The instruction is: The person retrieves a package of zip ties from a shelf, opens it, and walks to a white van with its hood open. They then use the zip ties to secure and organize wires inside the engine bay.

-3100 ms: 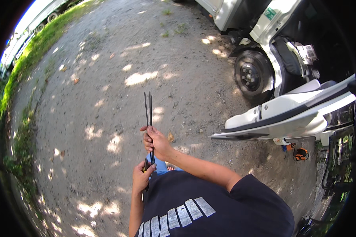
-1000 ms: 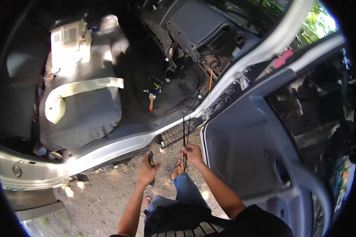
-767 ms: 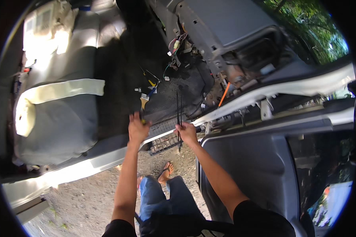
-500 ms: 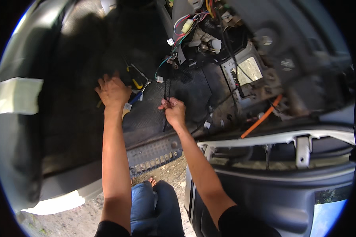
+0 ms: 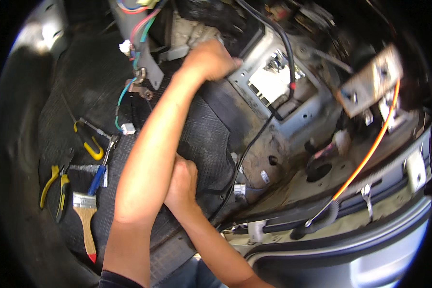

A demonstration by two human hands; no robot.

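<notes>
My left hand [image 5: 209, 60] reaches far forward beside a metal frame with a rectangular opening [image 5: 305, 115]. It is curled closed with its back toward me, a little smeared by motion; what it holds, if anything, is hidden. Under my left forearm, my right hand [image 5: 183, 177] is closed above the black textured floor mat [image 5: 206, 129]. Its fingertips are behind the forearm, so their contents cannot be seen. A thin black cable [image 5: 247, 156] runs down from the frame, to the right of my right hand.
At left on the mat lie a paintbrush [image 5: 85, 216], pliers [image 5: 62, 192], a blue-handled tool [image 5: 98, 177] and a yellow-handled tool [image 5: 93, 151]. Coloured wires end in a white connector [image 5: 128, 128]. An orange rod [image 5: 369, 156] slants at right, below a rusty metal bracket [image 5: 372, 81].
My view has shifted forward and right. My left hand has left the mat near the tools and crossed over my right arm to the frame. The black cord earlier in my right hand is hidden.
</notes>
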